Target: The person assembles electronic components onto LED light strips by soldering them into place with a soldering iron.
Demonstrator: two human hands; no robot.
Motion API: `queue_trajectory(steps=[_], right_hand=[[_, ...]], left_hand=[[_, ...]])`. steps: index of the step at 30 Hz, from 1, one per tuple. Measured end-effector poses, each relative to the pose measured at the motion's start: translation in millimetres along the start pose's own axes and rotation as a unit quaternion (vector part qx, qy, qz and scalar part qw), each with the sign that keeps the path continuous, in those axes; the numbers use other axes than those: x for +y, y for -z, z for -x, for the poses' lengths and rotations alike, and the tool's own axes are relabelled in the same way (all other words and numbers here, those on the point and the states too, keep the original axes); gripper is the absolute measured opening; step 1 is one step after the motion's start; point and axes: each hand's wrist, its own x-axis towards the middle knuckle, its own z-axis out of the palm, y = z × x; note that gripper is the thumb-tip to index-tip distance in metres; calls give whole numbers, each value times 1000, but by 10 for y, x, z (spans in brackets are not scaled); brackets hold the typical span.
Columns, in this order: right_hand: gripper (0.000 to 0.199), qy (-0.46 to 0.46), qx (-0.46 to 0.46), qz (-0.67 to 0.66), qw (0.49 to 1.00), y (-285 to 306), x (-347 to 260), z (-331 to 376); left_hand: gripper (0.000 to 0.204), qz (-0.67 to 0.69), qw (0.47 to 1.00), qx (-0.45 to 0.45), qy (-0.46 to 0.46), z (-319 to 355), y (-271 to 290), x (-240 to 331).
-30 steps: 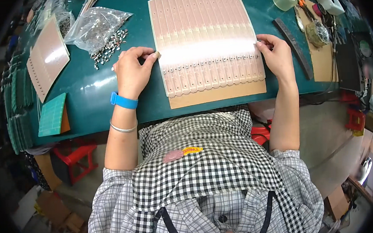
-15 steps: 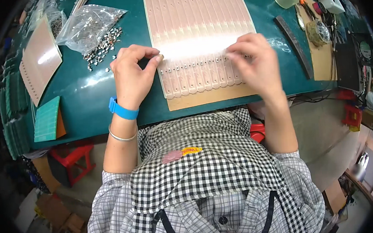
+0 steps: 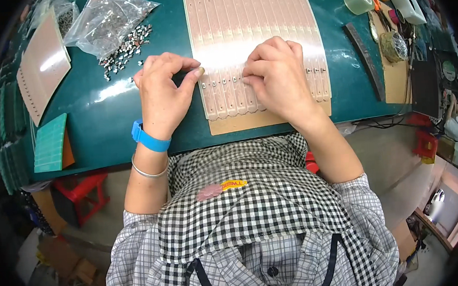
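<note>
A pinkish panel of long joined circuit-board strips (image 3: 252,24) lies before me on a piece of brown cardboard (image 3: 249,123). Small metal parts (image 3: 224,81) sit in a row across its nearer half; those at the right end look darker. At the panel's left edge, my left hand (image 3: 166,91) pinches the border between thumb and forefinger. My right hand (image 3: 277,78) rests over the middle of the row, finger and thumb tips closed beside one of the parts. Whatever lies between them is too small to make out. That hand hides the row's middle.
Left of the panel, a clear plastic bag (image 3: 109,24) lies by a pile of loose metal parts (image 3: 127,52). Another pinkish panel (image 3: 46,68) leans at far left, near a green folded card (image 3: 51,143). At right are a dark bar (image 3: 364,59) and a tape roll (image 3: 358,1).
My right hand has moved left along the row, from near its right end to the middle. My left hand keeps its place at the panel's left edge. The view has shifted slightly.
</note>
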Motion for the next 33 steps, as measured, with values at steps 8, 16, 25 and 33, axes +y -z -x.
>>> queue_trajectory(steps=[8,16,25,33], right_hand=[[5,30,-12,26,999,16,-7,-55],[5,15,-31,37,999,41,5,-20],[6,-35,-34,-61,997,284,112,-61],[3,2,-36,-36,999,78,66,-30]], left_hand=[[9,37,999,12,22,8,31,-84],[11,32,999,16,5,-23,75,-68],[12,12,999,31,-16,-47,181,-86],[12,-1,1000,22,-19,-36,147,-22]])
